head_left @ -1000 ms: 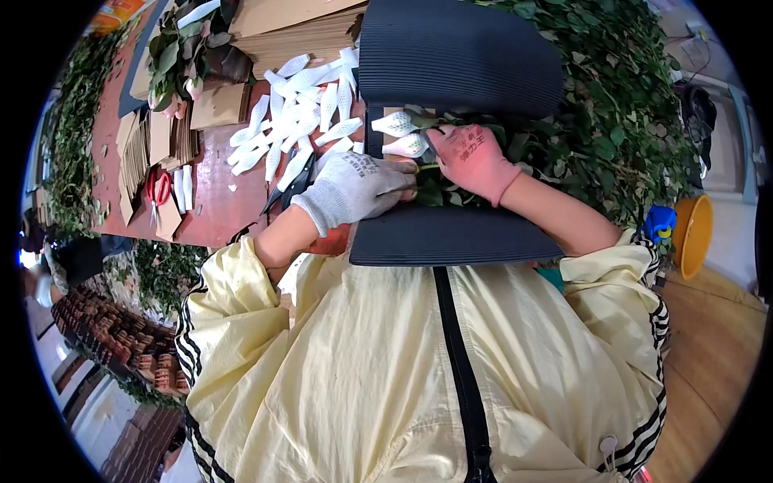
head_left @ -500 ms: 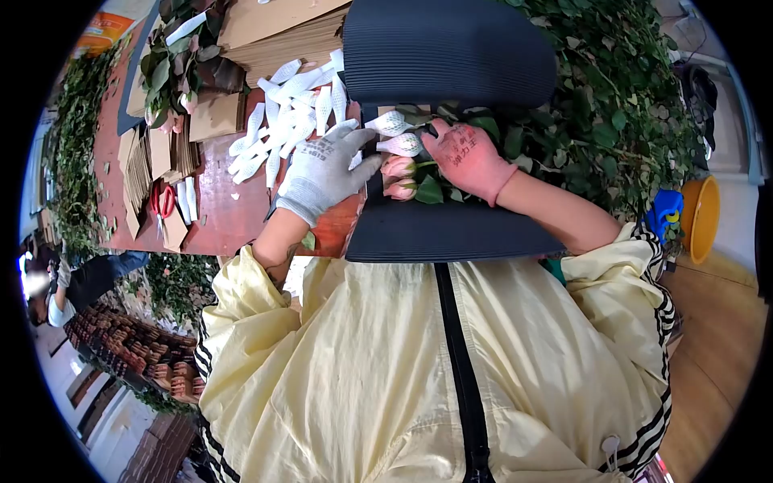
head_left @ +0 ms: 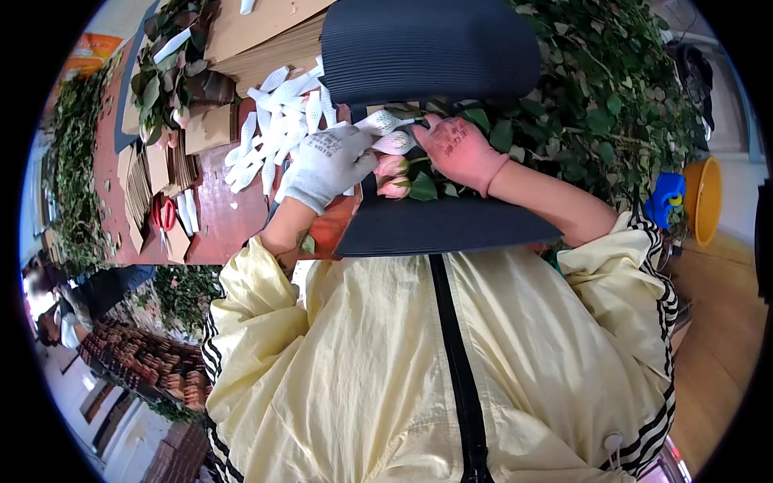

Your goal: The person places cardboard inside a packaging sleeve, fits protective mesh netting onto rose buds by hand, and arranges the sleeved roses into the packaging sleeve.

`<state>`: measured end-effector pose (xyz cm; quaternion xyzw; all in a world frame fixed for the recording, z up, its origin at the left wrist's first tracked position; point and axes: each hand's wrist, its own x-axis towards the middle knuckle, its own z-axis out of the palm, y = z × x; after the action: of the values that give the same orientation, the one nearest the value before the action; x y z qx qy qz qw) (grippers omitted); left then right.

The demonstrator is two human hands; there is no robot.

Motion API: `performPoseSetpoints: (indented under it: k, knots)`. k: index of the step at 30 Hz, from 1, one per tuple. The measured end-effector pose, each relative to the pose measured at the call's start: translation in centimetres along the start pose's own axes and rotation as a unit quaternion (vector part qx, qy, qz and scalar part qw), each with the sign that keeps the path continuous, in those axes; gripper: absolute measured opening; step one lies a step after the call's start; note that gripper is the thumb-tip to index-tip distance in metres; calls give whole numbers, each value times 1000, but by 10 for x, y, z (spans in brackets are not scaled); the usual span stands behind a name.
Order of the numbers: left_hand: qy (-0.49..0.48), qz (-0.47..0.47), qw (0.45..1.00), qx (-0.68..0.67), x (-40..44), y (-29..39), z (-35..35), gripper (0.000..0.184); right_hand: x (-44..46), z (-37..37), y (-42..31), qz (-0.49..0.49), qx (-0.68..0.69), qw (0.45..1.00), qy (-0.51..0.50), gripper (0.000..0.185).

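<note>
In a pale grey glove, my left hand (head_left: pixel 328 165) is closed, with its fingertips at the tip of a white mesh sleeve (head_left: pixel 394 143) that covers a rose bud. My right hand (head_left: pixel 460 153), in a pink glove, grips the rose just below that sleeve; its stem is mostly hidden by the hand. A second sleeved bud (head_left: pixel 382 122) lies just above, touching or nearly touching. Two bare pink roses (head_left: pixel 393 177) with green leaves rest below, on the black ribbed stand (head_left: pixel 447 229). Left of my hands is a heap of loose white mesh sleeves (head_left: pixel 278 121).
Red scissors (head_left: pixel 163 216) lie on the reddish table (head_left: pixel 221 221), near cardboard pieces (head_left: pixel 211 129) and a bunch of roses (head_left: pixel 165 88). Dense leafy stems (head_left: pixel 596 88) fill the right side. A yellow bucket (head_left: pixel 703 201) stands beyond; another person (head_left: pixel 76 310) is far left.
My left hand has moved right and its spread fingers have closed at the sleeved bud. My right hand still grips the rose. The whole view has shifted slightly.
</note>
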<state>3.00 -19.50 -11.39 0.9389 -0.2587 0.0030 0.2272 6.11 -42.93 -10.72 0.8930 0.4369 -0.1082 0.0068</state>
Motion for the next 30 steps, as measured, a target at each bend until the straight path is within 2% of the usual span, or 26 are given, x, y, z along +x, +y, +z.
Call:
performPoseSetpoints:
  k: [2, 4, 6, 8, 10, 13, 16, 18, 20, 21, 22, 24, 25, 28, 30]
  knots:
    - [32, -11, 999, -15, -5, -2, -1, 15, 0, -5, -1, 10, 17, 999, -25, 45]
    - [52, -14, 998, -32, -6, 1, -4, 13, 0, 5, 1, 9, 29, 999, 13, 43]
    - [52, -66, 996, -15, -7, 0, -12, 11, 1, 7, 1, 14, 25, 999, 16, 42]
    - [92, -64, 993, 30, -20, -25, -14, 14, 1, 13, 4, 16, 38, 998, 38, 39]
    - [48, -210, 976, 18, -38, -53, -41, 19, 1, 11, 5, 19, 51, 997, 61, 37]
    - [8, -239, 968, 76, -51, -41, -64, 30, 2, -1, 0, 11, 19, 999, 24, 30]
    - [18, -141, 989, -46, -42, 0, -69, 27, 0, -1, -2, 4, 9, 1000, 10, 26]
    - [-4, -6, 988, -154, -29, 17, -58, 25, -1, 5, -2, -9, -17, 998, 66, 27]
    - [-8, 97, 989, -113, -12, 34, -42, 26, 0, 0, -4, -5, -12, 999, 41, 28]
    - [-62, 59, 992, -96, -9, 40, -37, 32, 1, -2, -3, 6, -2, 1000, 18, 28]
    - [-57, 58, 992, -95, -7, 42, -32, 32, 3, -2, -1, 3, -7, 1000, 19, 28]
    - [-81, 106, 987, 88, -4, 39, -18, 39, 5, -1, 6, -6, 57, 998, -2, 33]
    - [-109, 61, 992, 28, -7, 35, -10, 43, 1, -5, 10, 0, 84, 996, 7, 39]
    - [-159, 30, 986, 46, -5, 42, -24, 41, -5, -55, 3, 38, 40, 998, 26, 43]
    - [-179, -2, 983, 25, -7, 45, -25, 40, 2, -52, 1, 31, 18, 997, 64, 37]
